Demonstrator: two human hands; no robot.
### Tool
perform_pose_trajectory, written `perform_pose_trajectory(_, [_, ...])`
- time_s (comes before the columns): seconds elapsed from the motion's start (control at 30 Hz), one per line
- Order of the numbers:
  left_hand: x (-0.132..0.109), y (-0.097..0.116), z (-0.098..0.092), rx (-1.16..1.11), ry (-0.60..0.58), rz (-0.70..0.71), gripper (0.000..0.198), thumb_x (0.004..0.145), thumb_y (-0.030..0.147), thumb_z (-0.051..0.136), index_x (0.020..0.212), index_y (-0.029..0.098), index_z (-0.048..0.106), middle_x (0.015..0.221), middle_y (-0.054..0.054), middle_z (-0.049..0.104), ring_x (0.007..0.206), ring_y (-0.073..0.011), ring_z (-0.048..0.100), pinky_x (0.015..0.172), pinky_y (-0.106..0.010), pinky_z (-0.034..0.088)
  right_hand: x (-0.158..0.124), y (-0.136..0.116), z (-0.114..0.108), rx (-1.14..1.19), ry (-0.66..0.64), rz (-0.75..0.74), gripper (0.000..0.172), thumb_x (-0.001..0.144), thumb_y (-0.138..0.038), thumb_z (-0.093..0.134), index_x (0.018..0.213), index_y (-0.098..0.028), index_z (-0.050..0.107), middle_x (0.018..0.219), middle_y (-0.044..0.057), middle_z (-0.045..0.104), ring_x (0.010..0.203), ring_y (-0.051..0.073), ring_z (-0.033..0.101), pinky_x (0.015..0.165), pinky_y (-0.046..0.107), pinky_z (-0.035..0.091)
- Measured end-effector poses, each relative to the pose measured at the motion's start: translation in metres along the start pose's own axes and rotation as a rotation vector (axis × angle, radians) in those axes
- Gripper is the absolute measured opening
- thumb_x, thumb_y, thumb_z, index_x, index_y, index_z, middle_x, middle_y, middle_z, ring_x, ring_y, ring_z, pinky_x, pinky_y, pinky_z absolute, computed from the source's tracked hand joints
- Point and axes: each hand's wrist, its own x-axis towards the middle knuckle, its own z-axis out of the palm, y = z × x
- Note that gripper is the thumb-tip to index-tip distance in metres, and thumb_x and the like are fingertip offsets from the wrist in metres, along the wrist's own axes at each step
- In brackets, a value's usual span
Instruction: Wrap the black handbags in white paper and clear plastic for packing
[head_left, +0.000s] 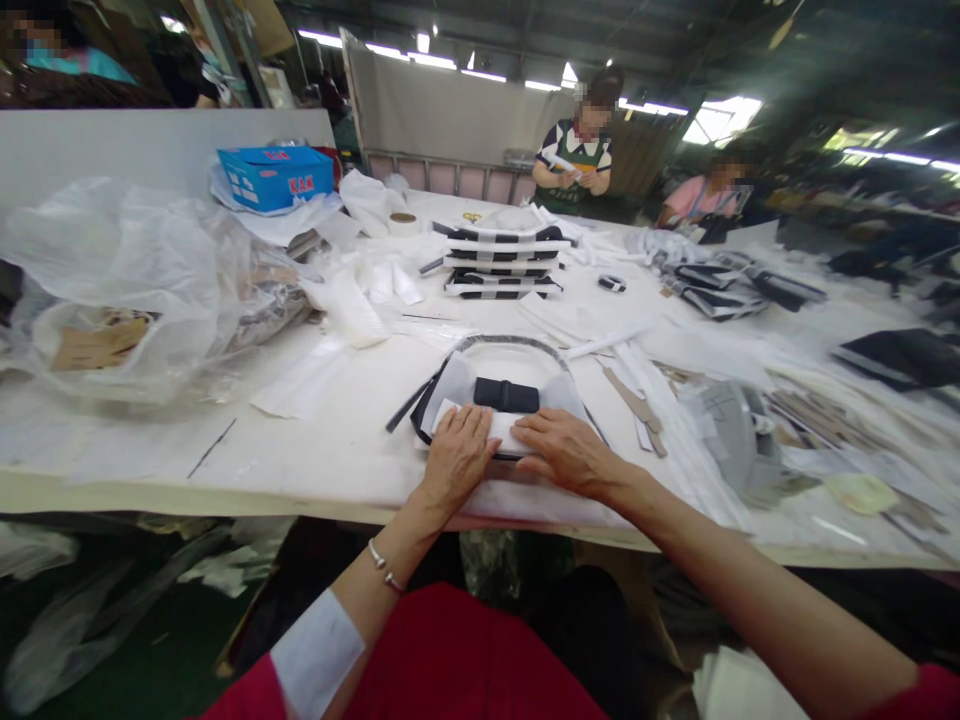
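Note:
A black handbag [425, 412] with a handle wrapped in clear film [499, 341] lies flat on the table in front of me. White paper [504, 432] covers part of its body, and a black strap flap [506, 394] shows above that paper. My left hand [461, 448] rests on the left part of the paper, fingers stretched out and lying flat. On the right part, my right hand [564, 450] presses with its fingers extended. The underside of both palms is hidden.
Behind the bag stands a stack of wrapped black bags [502, 262]. Clear plastic bags [142, 270] and a blue box [276, 180] are at left. A grey tape dispenser [731, 440] and paper strips [637, 405] lie right. Two people work across the table.

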Motion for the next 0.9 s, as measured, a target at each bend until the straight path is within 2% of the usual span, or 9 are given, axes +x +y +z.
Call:
perform_pose_trajectory(0.07, [-0.001,-0.002,0.001,-0.004,0.013,0.008,0.042,0.101,0.035,0.041,0.134,0.013,0.055,0.132,-0.013,0.062,0.124,-0.0267,0.056,0.108,-0.045,0.040,-0.008,0.001,0.003,0.031,0.020,0.014,0.028,0.090,-0.031,0.065,0.114,-0.017,0.066,0.111,0.012,0.071,0.095,0.023,0.063,0.085,0.037,0.049])
perform_pose_trajectory(0.2, [-0.005,-0.006,0.003,-0.011,0.038,0.067,0.046,0.100,0.041,0.042,0.136,0.015,0.052,0.134,-0.013,0.061,0.126,-0.0275,0.055,0.108,-0.047,0.039,-0.013,0.007,0.009,0.119,0.044,0.038,0.025,0.093,-0.026,0.060,0.116,-0.021,0.069,0.118,0.009,0.071,0.101,0.021,0.066,0.089,0.034,0.052])
perform_pose_trajectory(0.3, [-0.006,-0.007,0.001,-0.007,0.048,0.092,0.049,0.099,0.044,0.044,0.139,0.017,0.050,0.141,-0.013,0.056,0.129,-0.0296,0.052,0.108,-0.050,0.037,-0.010,0.013,0.007,0.167,-0.004,0.040,0.024,0.093,-0.028,0.059,0.113,-0.023,0.071,0.116,0.007,0.072,0.101,0.021,0.068,0.090,0.034,0.052])
perform_pose_trajectory(0.47, [-0.006,-0.004,-0.004,-0.028,0.028,0.108,0.044,0.098,0.039,0.049,0.140,0.029,0.049,0.146,-0.007,0.052,0.132,-0.0297,0.049,0.110,-0.054,0.034,-0.006,0.023,0.004,0.302,-0.067,0.081,0.024,0.091,-0.025,0.061,0.110,-0.026,0.073,0.112,0.005,0.074,0.100,0.022,0.069,0.089,0.034,0.053])
perform_pose_trajectory(0.57, [-0.006,-0.004,-0.005,-0.057,0.002,0.123,0.043,0.098,0.038,0.050,0.140,0.030,0.049,0.143,-0.006,0.055,0.133,-0.0285,0.049,0.111,-0.055,0.032,-0.009,0.030,0.003,0.478,-0.119,0.176,0.025,0.089,-0.026,0.061,0.111,-0.025,0.074,0.114,0.004,0.074,0.104,0.023,0.069,0.093,0.036,0.052])
perform_pose_trajectory(0.63, [-0.007,-0.005,-0.005,-0.066,-0.008,0.125,0.042,0.098,0.037,0.050,0.139,0.030,0.050,0.142,-0.006,0.056,0.132,-0.0281,0.050,0.112,-0.055,0.031,-0.010,0.036,-0.003,0.673,-0.132,0.283,0.027,0.091,-0.034,0.058,0.109,-0.024,0.075,0.110,0.004,0.075,0.100,0.022,0.070,0.091,0.035,0.053])
perform_pose_trajectory(0.73, [-0.007,-0.006,-0.004,-0.068,0.004,0.130,0.041,0.098,0.038,0.049,0.138,0.029,0.051,0.140,-0.006,0.058,0.129,-0.0278,0.052,0.111,-0.054,0.032,-0.008,0.045,-0.017,0.894,-0.015,0.452,0.037,0.091,-0.045,0.055,0.110,-0.020,0.075,0.108,0.005,0.076,0.097,0.022,0.070,0.088,0.034,0.054])
perform_pose_trajectory(0.8, [-0.006,-0.006,-0.003,-0.067,0.026,0.131,0.041,0.099,0.038,0.048,0.138,0.028,0.052,0.138,-0.006,0.059,0.128,-0.0280,0.053,0.110,-0.054,0.033,-0.007,0.049,-0.024,0.899,0.067,0.515,0.038,0.088,-0.046,0.058,0.110,-0.020,0.075,0.109,0.006,0.075,0.100,0.022,0.069,0.091,0.035,0.053])
perform_pose_trajectory(0.9, [-0.005,-0.005,-0.003,-0.060,0.050,0.111,0.041,0.099,0.038,0.046,0.138,0.026,0.052,0.137,-0.007,0.060,0.127,-0.0286,0.054,0.110,-0.053,0.033,-0.012,0.050,-0.026,0.824,0.035,0.578,0.033,0.086,-0.044,0.062,0.104,-0.021,0.076,0.103,0.004,0.076,0.096,0.023,0.069,0.091,0.036,0.052])
